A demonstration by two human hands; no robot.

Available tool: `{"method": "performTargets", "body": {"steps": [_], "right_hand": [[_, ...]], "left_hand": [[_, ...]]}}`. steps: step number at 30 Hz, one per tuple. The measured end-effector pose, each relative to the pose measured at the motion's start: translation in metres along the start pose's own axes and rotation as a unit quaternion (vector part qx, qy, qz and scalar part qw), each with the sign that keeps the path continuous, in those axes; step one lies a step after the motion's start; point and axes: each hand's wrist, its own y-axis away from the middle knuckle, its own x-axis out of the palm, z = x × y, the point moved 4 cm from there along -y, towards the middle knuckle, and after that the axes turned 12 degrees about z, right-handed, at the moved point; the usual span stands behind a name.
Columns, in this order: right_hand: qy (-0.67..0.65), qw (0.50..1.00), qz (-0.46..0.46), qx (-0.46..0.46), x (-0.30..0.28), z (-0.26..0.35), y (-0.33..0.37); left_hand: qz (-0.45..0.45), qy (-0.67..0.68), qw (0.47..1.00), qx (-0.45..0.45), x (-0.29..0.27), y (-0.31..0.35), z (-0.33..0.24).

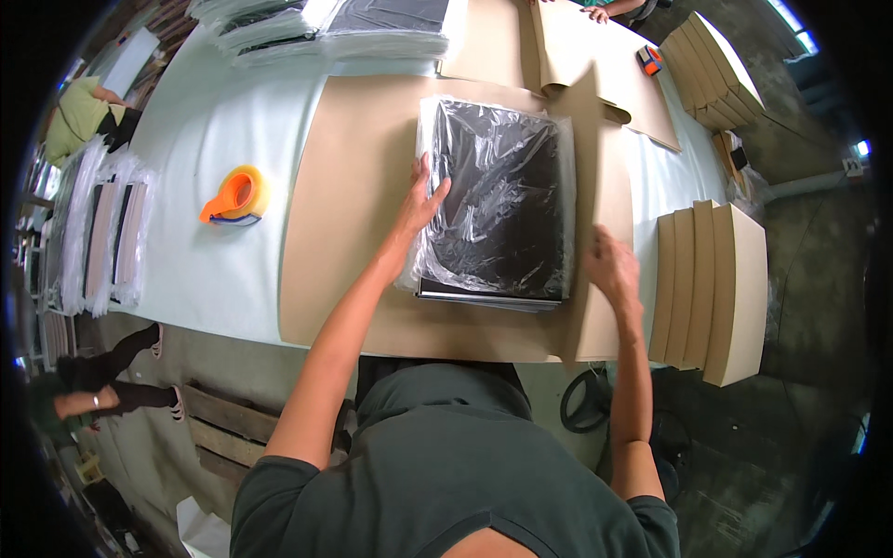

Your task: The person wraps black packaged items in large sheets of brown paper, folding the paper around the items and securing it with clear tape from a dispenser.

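A stack of black flat panels in clear plastic wrap (502, 200) lies on a large sheet of brown kraft paper (349, 200). My left hand (423, 200) rests against the stack's left edge, fingers stretched out and thumb on the plastic. On the other side, my right hand (612, 265) is closed on the paper's right part, which stands up in a fold beside the stack. Its fingertips are partly hidden and slightly blurred. The black layers show uncovered at the stack's near edge.
An orange tape dispenser (240, 192) lies on the pale-covered table (186, 279); another tape dispenser (649, 60) is at the far right. Folded brown packages (739, 293) stand at right. Plastic-wrapped stacks (386, 17) lie at the back. Another person's hand (600, 11) touches brown paper across the table.
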Motion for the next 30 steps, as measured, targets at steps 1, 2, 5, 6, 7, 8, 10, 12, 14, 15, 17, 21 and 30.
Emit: {"method": "performTargets", "body": {"steps": [1, 2, 5, 6, 7, 8, 10, 12, 14, 15, 17, 21, 30], "right_hand": [[-0.051, 0.996, 0.069, -0.031, 0.003, 0.029, -0.005], [-0.037, 0.996, 0.027, -0.075, 0.009, 0.067, -0.006], [0.024, 0.993, 0.039, -0.108, 0.100, 0.114, -0.031], [-0.002, 0.994, 0.042, -0.104, 0.110, 0.119, -0.031], [-0.027, 0.994, 0.045, -0.100, 0.118, 0.120, -0.030], [-0.034, 0.993, 0.056, -0.103, 0.116, 0.126, -0.028], [-0.048, 0.991, 0.060, -0.108, 0.106, 0.133, -0.023], [-0.048, 0.992, 0.072, -0.090, 0.088, 0.136, -0.019], [-0.055, 0.991, 0.083, -0.088, 0.100, 0.133, -0.021], [-0.063, 0.990, 0.089, -0.088, 0.106, 0.130, -0.023], [-0.059, 0.989, 0.114, -0.073, 0.117, 0.129, -0.028], [-0.067, 0.988, 0.073, -0.115, 0.110, 0.132, -0.030], [-0.037, 0.980, 0.109, -0.160, 0.106, 0.126, -0.026]], "left_hand": [[0.006, 0.006, 1.000, 0.000, 0.008, -0.003, 0.002], [0.011, -0.024, 1.000, -0.008, 0.010, -0.006, 0.003], [0.003, -0.033, 0.999, 0.012, 0.020, -0.015, 0.000], [0.005, -0.032, 0.999, 0.015, 0.023, -0.014, -0.002], [0.008, -0.032, 0.999, 0.019, 0.026, -0.014, -0.004], [-0.004, -0.025, 0.999, 0.024, 0.024, -0.012, -0.004], [-0.006, -0.019, 1.000, 0.020, 0.018, -0.007, 0.002], [-0.003, -0.010, 1.000, 0.022, 0.016, -0.007, 0.002], [-0.007, -0.005, 1.000, 0.014, 0.018, -0.006, 0.001], [-0.001, -0.001, 1.000, 0.014, 0.021, -0.007, -0.001], [-0.012, -0.032, 0.999, 0.013, 0.024, -0.007, -0.005], [-0.020, -0.045, 0.998, 0.031, 0.020, -0.009, -0.006], [0.005, -0.067, 0.997, -0.030, 0.020, -0.008, -0.008]]}}
